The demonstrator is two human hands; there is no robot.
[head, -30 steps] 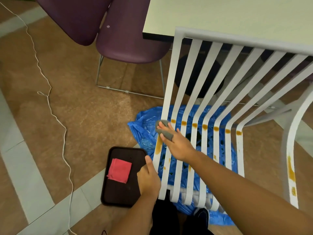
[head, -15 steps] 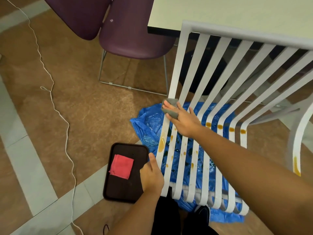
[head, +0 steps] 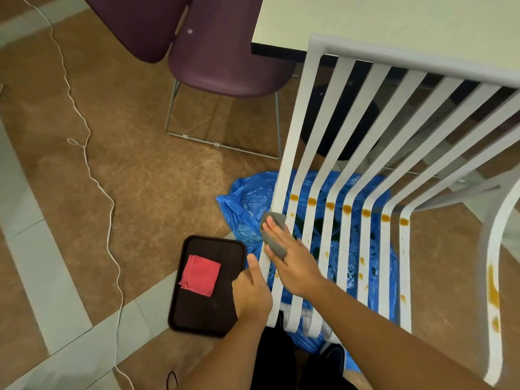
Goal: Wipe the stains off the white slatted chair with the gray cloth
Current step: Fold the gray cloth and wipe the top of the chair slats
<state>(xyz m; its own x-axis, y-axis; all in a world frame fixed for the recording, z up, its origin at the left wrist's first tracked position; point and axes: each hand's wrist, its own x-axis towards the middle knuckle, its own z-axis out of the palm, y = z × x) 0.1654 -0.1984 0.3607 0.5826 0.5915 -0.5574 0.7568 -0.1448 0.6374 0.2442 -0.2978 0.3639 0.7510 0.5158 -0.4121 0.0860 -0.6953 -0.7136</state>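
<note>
The white slatted chair point(head: 346, 153) fills the right half of the view, its seat slats running toward me. A row of orange-brown stains point(head: 347, 209) crosses the slats at the bend, with smaller spots lower down and a long streak on the right armrest point(head: 493, 288). My right hand point(head: 292, 260) presses the gray cloth point(head: 272, 235) flat on the leftmost seat slat. My left hand point(head: 251, 294) grips the left front edge of the seat.
A dark brown tray point(head: 225, 313) with a folded red cloth point(head: 200, 275) lies on the floor left of the chair. Blue plastic sheeting point(head: 247, 204) is spread under the seat. Purple chairs point(head: 225, 57), a pale table point(head: 380, 21) and a white cord point(head: 92, 175) surround the spot.
My right hand and the gray cloth slid back down the leftmost slat toward me after going up it. The large stain on that slat is no longer visible. My left hand stayed in place.
</note>
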